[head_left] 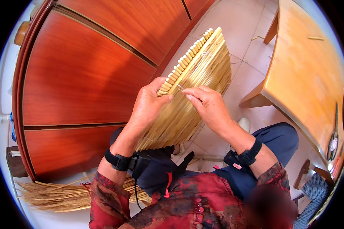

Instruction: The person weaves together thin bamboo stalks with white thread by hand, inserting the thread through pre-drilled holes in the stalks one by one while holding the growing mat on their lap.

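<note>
Tiled floor (239, 34), golden stalk mat (179, 118) (ribbed)

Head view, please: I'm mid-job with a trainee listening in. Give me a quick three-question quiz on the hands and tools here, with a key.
1. True or false: the left hand is clear of the stalk mat.
2. Where do the scissors lie?
A) On the floor
B) On the wooden table
C) On the stalk mat
3. In a few words: what does the right hand pinch near the edge of the stalk mat?

Key:
1. False; the left hand holds the stalk mat by its edge.
2. B
3. A thin pale strand.
</note>
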A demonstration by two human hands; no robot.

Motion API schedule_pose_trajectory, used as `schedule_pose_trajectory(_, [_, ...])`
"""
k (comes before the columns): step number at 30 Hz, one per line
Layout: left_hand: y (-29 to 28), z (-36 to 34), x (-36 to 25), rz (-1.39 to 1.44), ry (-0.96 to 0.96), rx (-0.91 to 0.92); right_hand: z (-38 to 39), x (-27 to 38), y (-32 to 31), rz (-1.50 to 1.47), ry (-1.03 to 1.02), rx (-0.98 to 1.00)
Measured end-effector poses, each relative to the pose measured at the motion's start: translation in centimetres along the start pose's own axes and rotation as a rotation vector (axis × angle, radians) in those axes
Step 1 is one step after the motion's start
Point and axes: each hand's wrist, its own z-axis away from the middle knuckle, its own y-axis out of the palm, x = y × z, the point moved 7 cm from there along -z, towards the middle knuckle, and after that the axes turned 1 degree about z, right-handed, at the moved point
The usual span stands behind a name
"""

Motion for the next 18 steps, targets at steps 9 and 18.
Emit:
schedule_pose_trajectory(9, [-0.2, -0.6, 0.6, 0.014, 0.025, -0.019, -1.4, -1.2, 1.3, -0.004, 0.045, 0.005])
schedule_pose_trajectory(18, [-0.6, -0.9, 1.2, 0.051, -0.007, -0.041, -2.0, -1.8, 1.8, -0.129, 0.084, 0.013])
